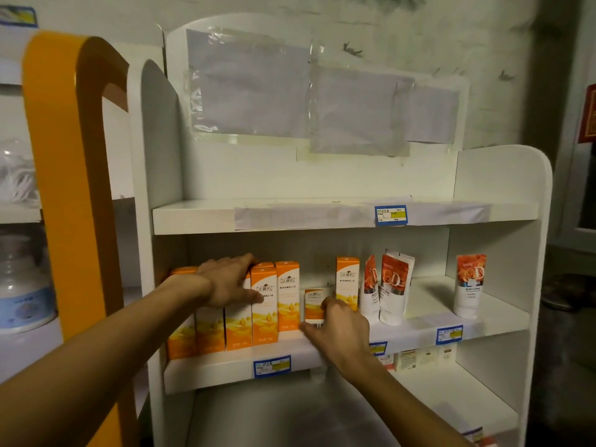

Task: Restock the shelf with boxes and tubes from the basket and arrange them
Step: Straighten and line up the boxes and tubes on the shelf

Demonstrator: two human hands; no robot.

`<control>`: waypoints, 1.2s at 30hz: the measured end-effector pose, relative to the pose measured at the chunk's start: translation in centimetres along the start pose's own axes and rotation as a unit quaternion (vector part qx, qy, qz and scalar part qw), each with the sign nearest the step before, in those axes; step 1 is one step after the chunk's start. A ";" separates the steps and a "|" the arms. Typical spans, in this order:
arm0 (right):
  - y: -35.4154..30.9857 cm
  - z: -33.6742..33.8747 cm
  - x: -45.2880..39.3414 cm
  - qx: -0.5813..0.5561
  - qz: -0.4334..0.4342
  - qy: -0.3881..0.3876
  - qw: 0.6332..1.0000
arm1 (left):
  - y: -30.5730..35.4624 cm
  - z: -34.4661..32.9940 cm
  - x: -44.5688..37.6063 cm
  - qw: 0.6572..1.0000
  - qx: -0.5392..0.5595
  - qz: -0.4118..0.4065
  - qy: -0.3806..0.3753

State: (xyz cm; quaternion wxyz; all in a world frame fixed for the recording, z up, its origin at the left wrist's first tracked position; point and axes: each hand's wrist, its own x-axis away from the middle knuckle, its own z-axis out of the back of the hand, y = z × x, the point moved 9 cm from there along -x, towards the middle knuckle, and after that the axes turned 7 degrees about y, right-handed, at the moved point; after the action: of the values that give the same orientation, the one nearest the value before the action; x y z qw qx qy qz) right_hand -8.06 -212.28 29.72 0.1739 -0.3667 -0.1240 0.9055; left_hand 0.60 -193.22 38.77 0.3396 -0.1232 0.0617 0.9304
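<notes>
A: Middle shelf (419, 333). Our left hand (225, 282) lies flat-fingered, steadying the row of orange boxes (264, 304). Our right hand (342, 321) pinches a small box (313, 304) in the gap.

B: Light, stiff card, we judge; grip its side faces. Room between the row and the lone box (347, 282); tubes (392, 285) further right could topple. Front lip near.

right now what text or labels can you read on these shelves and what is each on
"OD" in large letters: on the tubes, clearest on the far right tube.
Logo in a bracketed frame: on the orange boxes, characters too blurred to read.
Barcode: on the small box at the right hand, digits unreadable.
Blue price tags: print too small.
</notes>
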 end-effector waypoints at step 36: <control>0.8 1.3 5.7 -0.498 -0.231 0.085 0.831 | 0.0 0.0 0.2 1.000 0.009 0.001 0.002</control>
State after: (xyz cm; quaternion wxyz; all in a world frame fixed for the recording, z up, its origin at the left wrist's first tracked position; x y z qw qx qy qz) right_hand -12.95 -210.79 26.79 0.1816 -0.4400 -0.6239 0.6198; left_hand 0.43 -193.05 38.70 0.3396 -0.1221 0.0709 0.9299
